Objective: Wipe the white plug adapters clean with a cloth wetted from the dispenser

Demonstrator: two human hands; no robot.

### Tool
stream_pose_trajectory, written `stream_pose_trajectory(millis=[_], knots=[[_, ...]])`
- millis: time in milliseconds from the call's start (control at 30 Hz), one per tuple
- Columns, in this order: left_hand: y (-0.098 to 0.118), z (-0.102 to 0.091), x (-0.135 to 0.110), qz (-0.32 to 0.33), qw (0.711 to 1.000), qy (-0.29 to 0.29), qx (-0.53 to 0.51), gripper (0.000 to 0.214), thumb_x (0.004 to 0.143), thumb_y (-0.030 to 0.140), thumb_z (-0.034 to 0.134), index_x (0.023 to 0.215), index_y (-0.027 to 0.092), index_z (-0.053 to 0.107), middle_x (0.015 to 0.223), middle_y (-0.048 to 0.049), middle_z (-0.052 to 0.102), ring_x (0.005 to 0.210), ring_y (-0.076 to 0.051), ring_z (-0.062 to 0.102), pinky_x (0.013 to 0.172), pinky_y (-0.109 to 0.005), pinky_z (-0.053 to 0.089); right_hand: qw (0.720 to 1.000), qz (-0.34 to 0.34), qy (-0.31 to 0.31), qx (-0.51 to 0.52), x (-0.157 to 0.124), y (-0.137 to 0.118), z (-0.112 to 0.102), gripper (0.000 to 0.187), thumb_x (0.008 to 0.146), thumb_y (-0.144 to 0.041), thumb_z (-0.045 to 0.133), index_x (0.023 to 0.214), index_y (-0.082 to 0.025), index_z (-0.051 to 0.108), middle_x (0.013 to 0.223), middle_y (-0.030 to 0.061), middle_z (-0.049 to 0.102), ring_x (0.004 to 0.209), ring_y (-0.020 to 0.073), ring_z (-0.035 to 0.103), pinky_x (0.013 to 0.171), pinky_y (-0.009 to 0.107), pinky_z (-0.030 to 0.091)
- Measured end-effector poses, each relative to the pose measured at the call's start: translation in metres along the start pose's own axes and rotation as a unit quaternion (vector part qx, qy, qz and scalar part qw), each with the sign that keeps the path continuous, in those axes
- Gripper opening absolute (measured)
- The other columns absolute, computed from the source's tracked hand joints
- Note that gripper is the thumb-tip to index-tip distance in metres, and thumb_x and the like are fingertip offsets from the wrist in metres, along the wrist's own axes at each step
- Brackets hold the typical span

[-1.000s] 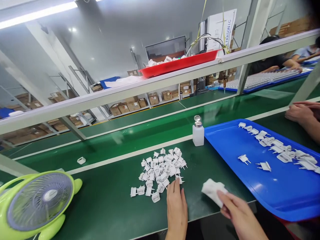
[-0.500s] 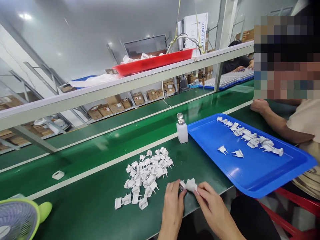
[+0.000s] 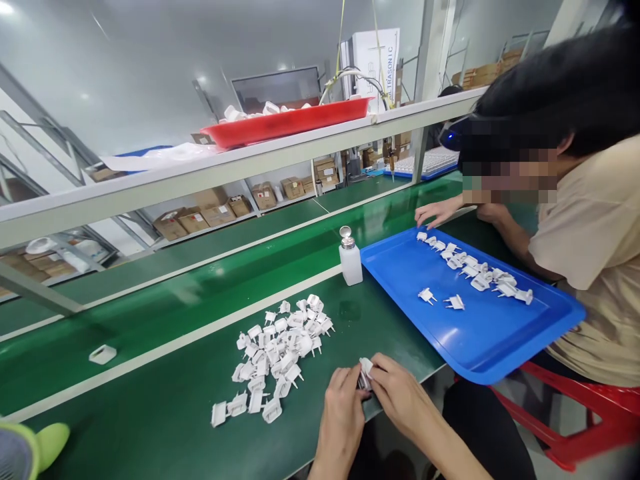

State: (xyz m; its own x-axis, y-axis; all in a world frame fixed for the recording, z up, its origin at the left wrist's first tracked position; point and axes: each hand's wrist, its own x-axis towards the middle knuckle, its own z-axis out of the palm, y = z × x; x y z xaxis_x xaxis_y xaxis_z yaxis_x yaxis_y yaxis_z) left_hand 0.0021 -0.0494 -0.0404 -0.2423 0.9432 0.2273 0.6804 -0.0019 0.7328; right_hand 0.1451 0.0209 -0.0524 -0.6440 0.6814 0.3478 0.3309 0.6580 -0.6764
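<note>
My left hand (image 3: 341,410) pinches a small white plug part (image 3: 363,383) over the near edge of the green bench. Pressed against that part is a white wipe (image 3: 367,366), gripped in the fingers of my right hand (image 3: 403,393); most of the wipe is hidden by the fingers. To the left of my hands lies a loose pile of white plug parts (image 3: 273,357) with two pins each. A blue tray (image 3: 465,363) to the right carries more such parts, mostly in a band along its far side, with two lying apart.
A white pump bottle (image 3: 351,263) stands by the tray's left corner. A co-worker (image 3: 595,220) sits at right, one hand near the tray's far edge. A red tray (image 3: 290,124) rests on the raised shelf. A green-rimmed fan (image 3: 35,443) is at lower left.
My right hand has moved left, bringing the wipe onto the plug part. The co-worker leans in and a hand reaches to the tray's far corner. The view has shifted slightly right.
</note>
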Motion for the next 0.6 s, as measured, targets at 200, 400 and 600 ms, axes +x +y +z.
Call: stream_pose_trajectory(millis=[200, 400, 600], knots=[[0.005, -0.003, -0.001, -0.015, 0.999, 0.036, -0.030, 0.050, 0.077, -0.004, 0.047, 0.107, 0.020, 0.080, 0.096, -0.0093, 0.077, 0.088, -0.025, 0.072, 0.082, -0.038, 0.060, 0.997, 0.012, 0.012, 0.073, -0.034, -0.008, -0.010, 0.028, 0.098, -0.018, 0.045, 0.094, -0.025, 0.072, 0.090, 0.0041, 0.065, 0.080, 0.0199, 0.061, 0.071, 0.031, 0.047], [0.045, -0.019, -0.009, -0.117, 0.949, 0.042, -0.290, 0.030, 0.067, 0.026, 0.089, 0.097, 0.019, 0.085, 0.084, -0.0072, 0.077, 0.072, -0.022, 0.075, 0.069, -0.029, 0.063, 0.952, 0.162, 0.172, 0.195, -0.042, -0.019, -0.028, 0.032, 0.105, -0.038, 0.046, 0.093, -0.022, 0.071, 0.089, 0.0031, 0.058, 0.076, 0.0163, 0.060, 0.070, 0.027, 0.049], [0.083, -0.023, -0.018, -0.126, 0.892, 0.144, -0.410, 0.038, 0.044, 0.027, 0.100, 0.079, 0.018, 0.087, 0.068, -0.0067, 0.076, 0.057, -0.019, 0.070, 0.056, -0.025, 0.060, 0.774, 0.235, 0.181, 0.559, -0.038, -0.058, -0.006, 0.044, 0.088, -0.063, 0.067, 0.098, -0.022, 0.079, 0.079, 0.0054, 0.065, 0.059, 0.0163, 0.056, 0.055, 0.030, 0.051]])
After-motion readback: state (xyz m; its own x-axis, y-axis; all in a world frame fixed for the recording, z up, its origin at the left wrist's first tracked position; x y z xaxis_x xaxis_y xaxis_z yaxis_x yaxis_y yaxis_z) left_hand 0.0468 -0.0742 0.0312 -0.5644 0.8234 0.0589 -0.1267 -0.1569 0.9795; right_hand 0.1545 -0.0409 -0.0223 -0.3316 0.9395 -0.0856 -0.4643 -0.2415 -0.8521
